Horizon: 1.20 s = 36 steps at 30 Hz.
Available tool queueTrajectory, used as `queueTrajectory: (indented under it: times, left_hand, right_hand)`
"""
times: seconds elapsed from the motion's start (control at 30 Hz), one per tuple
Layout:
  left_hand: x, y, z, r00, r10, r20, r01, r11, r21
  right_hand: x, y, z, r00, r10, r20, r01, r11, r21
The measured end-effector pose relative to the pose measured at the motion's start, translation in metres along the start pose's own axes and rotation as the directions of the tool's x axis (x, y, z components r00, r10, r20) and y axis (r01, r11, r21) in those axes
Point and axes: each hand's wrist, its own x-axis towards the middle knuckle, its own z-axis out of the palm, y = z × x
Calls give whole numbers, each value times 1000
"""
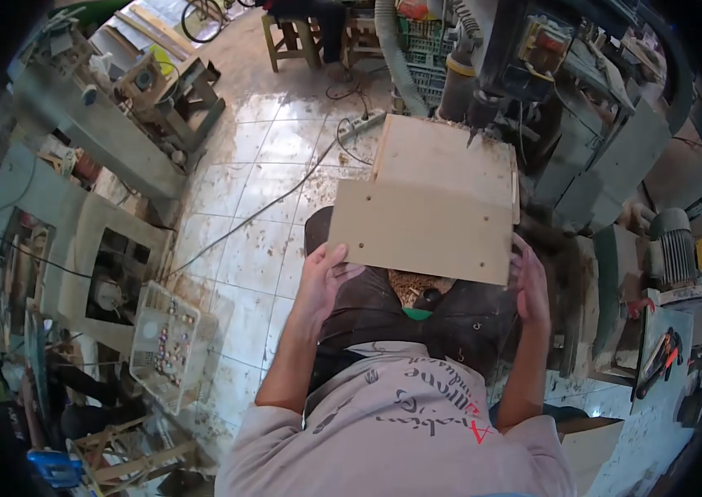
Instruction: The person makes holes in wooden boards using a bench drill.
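A flat tan board (421, 230) with a dark hole near each corner lies level above my lap. My left hand (328, 277) grips its lower left corner, thumb on top and fingers beneath. At the lower right edge, my right hand (531, 277) holds the board from the side, its fingers partly hidden behind that edge. The board's far side overlaps a pale wooden work table (446, 149). Above this table points the bit of a drill press (474, 124), apart from the board.
A power strip (359, 126) with a cable lies on the tiled floor (260, 186). A white plastic crate (167, 348) with small items stands at left. Machines line the left side. At right are a motor (671, 244) and red-handled pliers (672, 356). Another person's leg (333, 37) shows at the back.
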Motion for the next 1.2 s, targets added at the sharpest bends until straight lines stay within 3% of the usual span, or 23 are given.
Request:
queueTrajectory:
  times: [0.03, 0.13, 0.27, 0.37, 0.47, 0.53, 0.57, 0.6, 0.63, 0.67, 0.7, 0.73, 0.77, 0.8, 0.83, 0.87, 0.9, 0.97, 1.0, 1.07, 1.13, 1.17, 1.2]
  left_hand:
    - [2, -1, 4, 998, 6, 68, -5, 1000, -9]
    - [5, -6, 22, 977, -26, 214, 34, 999, -33]
    - [6, -16, 43, 947, -40, 319, 38, 999, 13]
    - [8, -24, 53, 930, -47, 364, 36, 999, 38]
    - [16, -37, 54, 911, -68, 406, 56, 998, 41]
    - [18, -42, 64, 945, -88, 314, 95, 995, -7]
    - [18, -37, 71, 963, -72, 261, 57, 996, 66]
    - [22, -34, 73, 962, -67, 264, 50, 996, 71]
    - [29, -31, 75, 995, 19, 101, -19, 1000, -3]
    - [35, -27, 77, 993, 98, -69, -102, 993, -64]
    - [41, -23, 79, 973, 207, -101, -213, 976, -48]
    - [48, -17, 86, 971, 218, -97, -223, 974, -44]
    - [54, -10, 96, 958, 221, -185, -243, 965, -103]
    - [59, -4, 106, 938, 217, -272, -267, 950, -160]
    - [60, -1, 120, 966, 209, -150, -237, 950, -201]
    - [73, -7, 117, 903, 287, 320, -118, 882, -457]
    - [76, -6, 116, 897, 298, 328, -127, 882, -454]
    - [59, 1, 122, 923, 273, 271, -163, 915, -368]
    - [50, 2, 124, 935, 259, 241, -174, 930, -323]
    - [42, -2, 115, 949, 237, 208, -176, 945, -275]
    - [48, -1, 92, 970, 244, 13, -230, 929, -289]
    - [53, 0, 89, 954, 243, -173, -279, 933, -227]
    - [58, -3, 91, 952, 249, -179, -286, 930, -231]
  right_hand:
    - [-3, 1, 0, 1000, 7, 3, -7, 1000, -4]
    - [-23, 5, -5, 983, 38, -178, -34, 999, 30]
    - [-49, -9, -8, 922, 74, -381, -9, 985, 171]
    - [-65, -7, -21, 922, 14, -386, 49, 987, 153]
    - [-74, -5, -23, 858, -93, -506, 157, 984, 84]
    - [-79, -17, -13, 771, -272, -575, 301, 953, -48]
    - [-81, -26, -8, 770, -277, -575, 309, 950, -44]
    - [-82, -37, -2, 768, -416, -487, 379, 908, -178]
    - [-85, -47, 5, 752, -538, -380, 450, 841, -300]
    - [-89, -58, 18, 749, -542, -382, 457, 839, -294]
    - [-93, -69, 36, 751, -565, -340, 443, 814, -374]
    - [-94, -73, 54, 755, -586, -295, 429, 782, -452]
    - [-88, -73, 75, 630, -771, -92, 583, 549, -599]
    - [-86, -73, 92, 577, -808, 124, 662, 373, -651]
    - [-84, -72, 108, 493, -803, 334, 744, 191, -640]
    - [-85, -70, 116, 493, -702, 514, 797, 128, -590]
    - [-84, -68, 116, 481, -711, 513, 801, 118, -587]
    - [-81, -62, 115, 494, -721, 486, 832, 230, -504]
    - [-79, -65, 110, 549, -765, 336, 781, 325, -534]
    - [-84, -61, 84, 735, -678, 7, 583, 627, -516]
    - [-86, -62, 82, 733, -677, -63, 548, 642, -536]
    - [-85, -65, 82, 726, -675, -131, 512, 658, -552]
    - [-85, -63, 94, 666, -746, 25, 609, 523, -596]
